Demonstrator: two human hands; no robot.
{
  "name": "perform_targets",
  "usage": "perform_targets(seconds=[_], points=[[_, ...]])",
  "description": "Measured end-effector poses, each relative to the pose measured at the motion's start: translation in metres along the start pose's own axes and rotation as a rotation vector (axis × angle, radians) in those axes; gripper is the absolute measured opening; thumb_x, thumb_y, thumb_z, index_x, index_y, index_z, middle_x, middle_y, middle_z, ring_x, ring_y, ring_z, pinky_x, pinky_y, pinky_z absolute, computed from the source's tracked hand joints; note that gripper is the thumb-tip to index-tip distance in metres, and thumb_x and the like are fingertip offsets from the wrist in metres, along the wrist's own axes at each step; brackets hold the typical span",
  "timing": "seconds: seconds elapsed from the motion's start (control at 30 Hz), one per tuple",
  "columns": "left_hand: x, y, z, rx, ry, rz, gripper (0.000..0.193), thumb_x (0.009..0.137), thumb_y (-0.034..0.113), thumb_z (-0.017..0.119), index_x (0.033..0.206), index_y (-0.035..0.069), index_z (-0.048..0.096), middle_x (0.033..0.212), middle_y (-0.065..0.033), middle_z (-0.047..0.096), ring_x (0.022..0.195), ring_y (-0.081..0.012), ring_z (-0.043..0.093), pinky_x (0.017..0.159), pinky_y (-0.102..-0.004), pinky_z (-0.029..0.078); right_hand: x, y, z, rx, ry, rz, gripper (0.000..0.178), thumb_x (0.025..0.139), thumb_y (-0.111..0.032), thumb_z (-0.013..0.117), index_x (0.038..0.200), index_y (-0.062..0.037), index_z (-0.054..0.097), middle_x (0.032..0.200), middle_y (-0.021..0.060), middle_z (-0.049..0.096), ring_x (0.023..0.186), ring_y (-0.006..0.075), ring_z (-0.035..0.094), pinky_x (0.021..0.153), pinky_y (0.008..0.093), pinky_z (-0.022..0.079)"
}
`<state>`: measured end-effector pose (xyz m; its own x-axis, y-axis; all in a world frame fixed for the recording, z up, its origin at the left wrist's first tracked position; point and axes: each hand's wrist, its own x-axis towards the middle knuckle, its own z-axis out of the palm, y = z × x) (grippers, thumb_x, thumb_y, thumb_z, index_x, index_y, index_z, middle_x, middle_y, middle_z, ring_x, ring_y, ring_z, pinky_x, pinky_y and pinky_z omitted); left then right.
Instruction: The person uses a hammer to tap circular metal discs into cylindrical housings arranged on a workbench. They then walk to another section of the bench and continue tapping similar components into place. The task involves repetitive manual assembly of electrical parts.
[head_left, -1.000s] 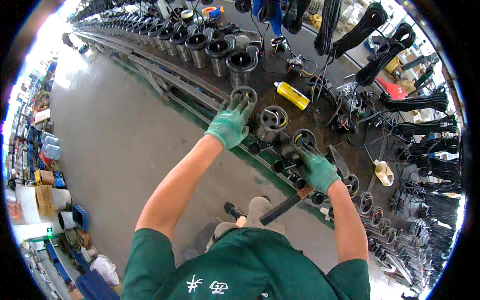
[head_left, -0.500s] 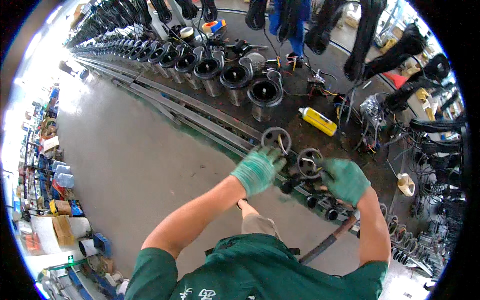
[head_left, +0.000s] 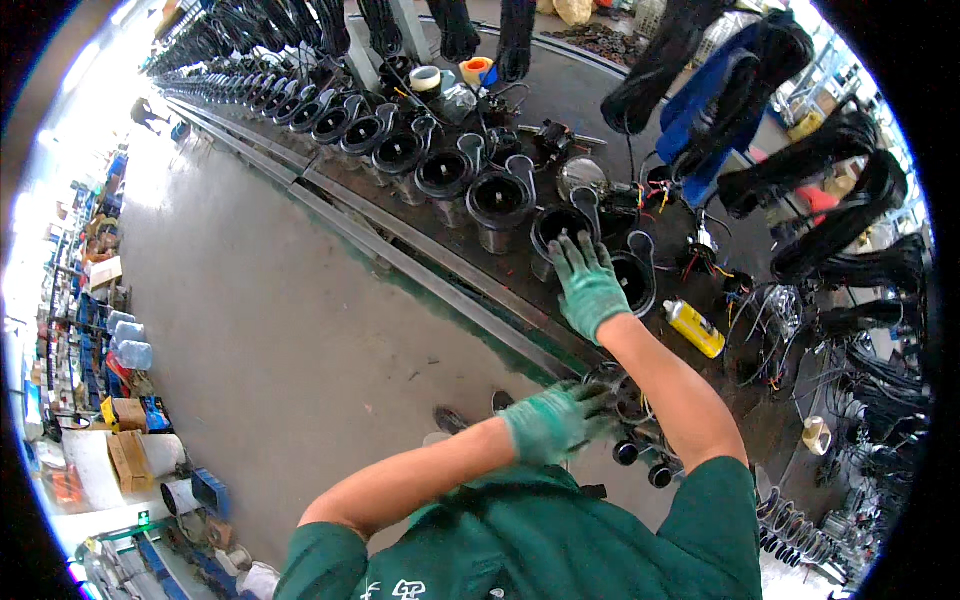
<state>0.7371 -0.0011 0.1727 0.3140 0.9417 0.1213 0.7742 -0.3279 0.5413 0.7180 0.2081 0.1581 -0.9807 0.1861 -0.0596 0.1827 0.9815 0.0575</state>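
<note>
My right hand (head_left: pixel 588 285), in a green glove, reaches out over the near end of a row of black-rimmed metal cylinders. Its fingers are stretched and spread across the rim of one cylinder (head_left: pixel 547 228); whether they press on it I cannot tell. Beside that hand stands the last cylinder (head_left: pixel 628 272), with an upright loop-shaped arm at its rim. My left hand (head_left: pixel 555 422), gloved alike and slightly blurred, is held low in front of me, fingers extended. Its fingertips are near a metal ring (head_left: pixel 632 402) at the bench edge, partly hidden by my right forearm.
A yellow bottle (head_left: pixel 695 328) lies on the dark bench, with wired parts (head_left: pixel 785 310) to its right. Bundles of black cable (head_left: pixel 665 75) hang above. Metal rails (head_left: pixel 420 260) edge the bench along the grey floor (head_left: pixel 270 330). Tape rolls (head_left: pixel 426 79) sit farther back.
My right hand has gone from the rings at the bench edge up and left to the cylinders. My left hand has dropped closer to my body. The whole view has shifted.
</note>
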Motion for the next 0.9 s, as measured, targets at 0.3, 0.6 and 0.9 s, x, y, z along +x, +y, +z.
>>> perform_targets(seconds=[0.3, 0.6, 0.9], points=[[-0.103, -0.176, -0.137, 0.355, 0.241, -0.372, 0.063, 0.088, 0.027, 0.067, 0.145, 0.005, 0.055, 0.159, -0.0229, 0.042, 0.152, -0.0433, 0.031, 0.127, -0.0548, 0.024, 0.007, -0.006, -0.016, -0.027, -0.085, 0.067, 0.086, 0.092, -0.026, 0.064, 0.165, -0.0081, 0.023, 0.169, 0.0139, 0.026, 0.157, 0.0386, 0.021, 0.128, 0.0525, 0.018], [-0.118, -0.297, -0.180, 0.530, 0.045, -0.460, 0.087, 0.089, 0.035, 0.070, 0.163, 0.010, 0.032, 0.171, -0.0146, 0.025, 0.157, -0.0355, 0.024, 0.125, -0.0572, 0.023, 0.012, -0.020, -0.019, -0.068, -0.104, 0.153, 0.077, 0.095, -0.028, 0.064, 0.160, -0.0038, 0.029, 0.167, 0.0175, 0.028, 0.156, 0.0412, 0.022, 0.128, 0.0541, 0.020], [-0.133, -0.308, -0.194, 0.342, 0.044, -0.354, 0.071, 0.086, 0.036, 0.074, 0.151, 0.014, 0.053, 0.173, -0.0162, 0.018, 0.159, -0.0349, 0.017, 0.114, -0.0565, 0.040, 0.036, -0.046, -0.065, -0.019, -0.343, 0.285, 0.077, 0.094, -0.020, 0.060, 0.162, -0.0054, 0.027, 0.167, 0.0170, 0.030, 0.157, 0.0388, 0.023, 0.128, 0.0476, 0.023]])
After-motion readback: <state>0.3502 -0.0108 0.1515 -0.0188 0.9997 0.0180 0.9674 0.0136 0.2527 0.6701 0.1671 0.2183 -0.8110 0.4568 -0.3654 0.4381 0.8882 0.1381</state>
